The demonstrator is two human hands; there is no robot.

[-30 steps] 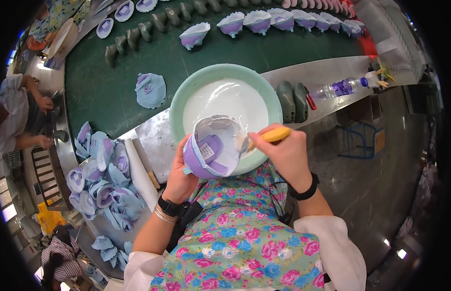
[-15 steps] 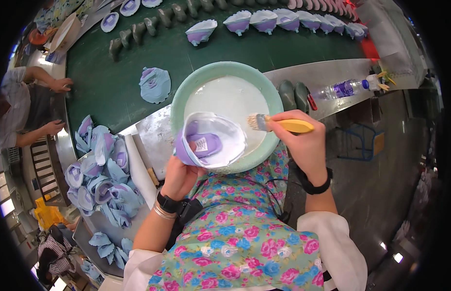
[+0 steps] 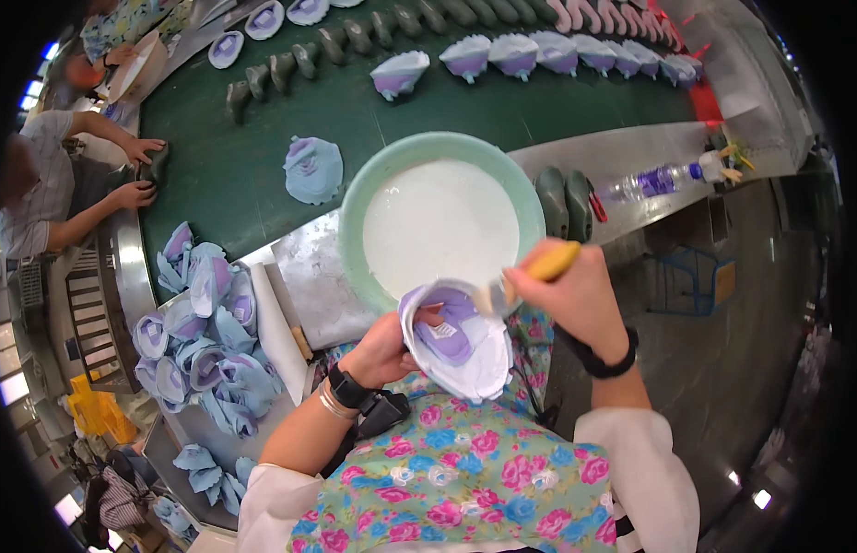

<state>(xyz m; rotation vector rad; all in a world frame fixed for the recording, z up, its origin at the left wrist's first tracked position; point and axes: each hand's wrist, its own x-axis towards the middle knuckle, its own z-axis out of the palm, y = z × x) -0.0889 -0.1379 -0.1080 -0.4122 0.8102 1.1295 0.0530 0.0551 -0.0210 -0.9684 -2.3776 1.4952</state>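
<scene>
My left hand (image 3: pixel 382 350) holds a purple-and-white shoe upper (image 3: pixel 488 369), its opening turned up, a thumb inside against the purple lining. Between the fingers of my right hand (image 3: pixel 581 288) is a paintbrush with a yellow handle (image 3: pixel 554 262). Its blurred bristles are at the upper's right rim; whether they touch cannot be told. Just beyond both hands stands a pale green basin (image 3: pixel 353 230) of milky white liquid (image 3: pixel 438 217). The upper overlaps its near edge in view.
Left of me lie heaped blue-and-purple uppers (image 3: pixel 212 341); one more (image 3: pixel 313 170) rests on the green table (image 3: pixel 226 175). Rows of uppers (image 3: pixel 516 57) and dark lasts (image 3: pixel 359 37) line the back. Two lasts (image 3: pixel 565 205) and a bottle (image 3: pixel 654 182) stand right. A co-worker's hands (image 3: pixel 138 175) are far left.
The upper has come from over the basin toward me and to the right, and is turned. The brush has gone from above the liquid to the upper's rim. The co-worker's hands now touch a last.
</scene>
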